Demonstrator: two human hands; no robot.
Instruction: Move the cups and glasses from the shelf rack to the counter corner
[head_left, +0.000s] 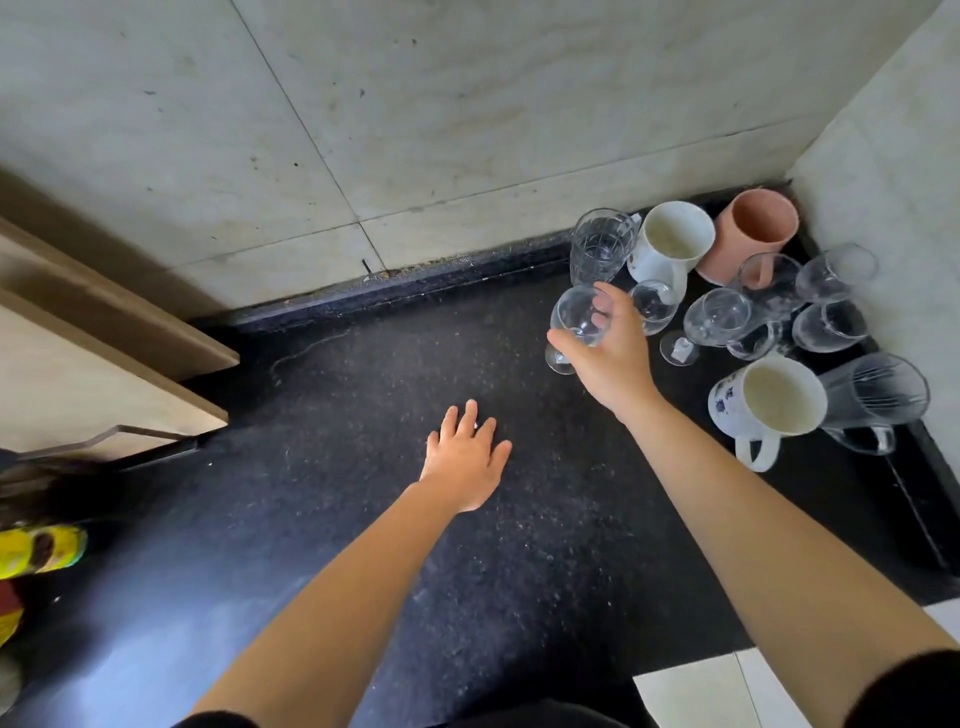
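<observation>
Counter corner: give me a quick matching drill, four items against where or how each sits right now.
Things:
1. pink cup
2. stemmed glass
3. blue-flowered mug
4. left hand

States:
A. spread flat, palm down on the dark counter
B. gripped in the right hand
C. deepest in the corner by the walls
D. nearest the person, handle pointing toward them

Pairs: 1-C, 2-B, 3-D, 4-A

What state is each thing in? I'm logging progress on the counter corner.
Right hand: holds a stemmed glass, tilted, at the cluster's edge.
Left hand: open, empty, flat over the counter.
Pink mug: upright, in the corner.
White mug: upright, empty.
Floral mug: upright, empty.
Cut glass: upright, empty.
</observation>
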